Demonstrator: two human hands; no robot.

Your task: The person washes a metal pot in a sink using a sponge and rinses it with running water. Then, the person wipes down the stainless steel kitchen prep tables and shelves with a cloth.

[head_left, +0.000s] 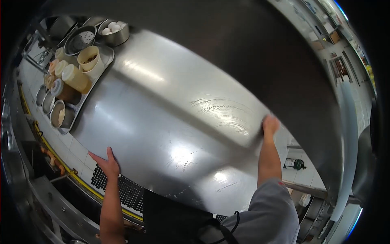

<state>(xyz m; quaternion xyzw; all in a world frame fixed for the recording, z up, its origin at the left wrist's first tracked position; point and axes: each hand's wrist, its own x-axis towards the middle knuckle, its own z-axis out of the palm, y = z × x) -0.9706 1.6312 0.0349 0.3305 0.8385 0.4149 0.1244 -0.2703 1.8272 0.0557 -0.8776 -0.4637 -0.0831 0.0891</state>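
A broad stainless steel table point(162, 110) stretches in front of me. My left hand point(106, 163) hangs beside its front edge, thumb and fingers spread, holding nothing. At the table's right end, my right hand point(271, 124) is low against the steel with its fingers curled in. Motion blurs this hand, and whatever lies in or under it is hidden. Curved wet streaks point(221, 112) mark the steel to the left of my right hand. More water marks point(183, 160) show on the nearer part of the surface.
On the table's left end, a tray point(112, 55) carries squeeze bottles point(76, 78) and containers. A metal pot of eggs point(115, 32) stands behind it. A dark overhead panel point(243, 44) spans the far side. A green bottle point(294, 164) lies on the floor at right.
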